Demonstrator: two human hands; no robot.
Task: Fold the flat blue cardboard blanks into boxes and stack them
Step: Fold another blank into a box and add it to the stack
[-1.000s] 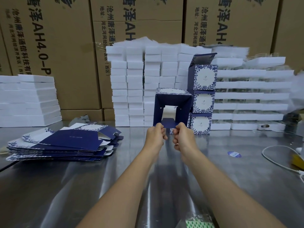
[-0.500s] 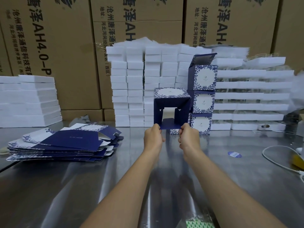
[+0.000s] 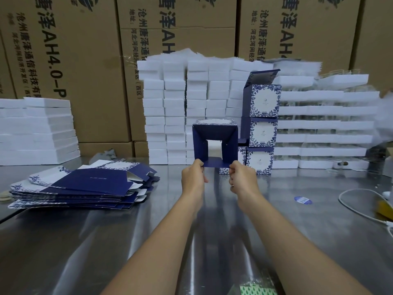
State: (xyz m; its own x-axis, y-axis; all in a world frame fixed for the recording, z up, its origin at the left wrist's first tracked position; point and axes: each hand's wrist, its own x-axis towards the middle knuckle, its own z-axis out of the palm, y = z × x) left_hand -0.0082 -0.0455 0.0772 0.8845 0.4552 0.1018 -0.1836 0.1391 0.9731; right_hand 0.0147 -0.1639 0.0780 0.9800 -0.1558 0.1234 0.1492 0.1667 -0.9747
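**Half-folded blue box held up between both hands**

Above the steel table [image 3: 127,241], the left hand [image 3: 194,177] and right hand [image 3: 242,179] each pinch a lower front corner of the half-folded box [image 3: 214,133]. Their fingers curl on its bottom flap. The box is clear of the tabletop and open right through. A pile of flat blanks [image 3: 80,188] lies to the left. Just behind and to the right stands a column of finished boxes [image 3: 262,128], the top lid open. Beyond are white foam trays [image 3: 174,111] and brown cartons [image 3: 85,60].
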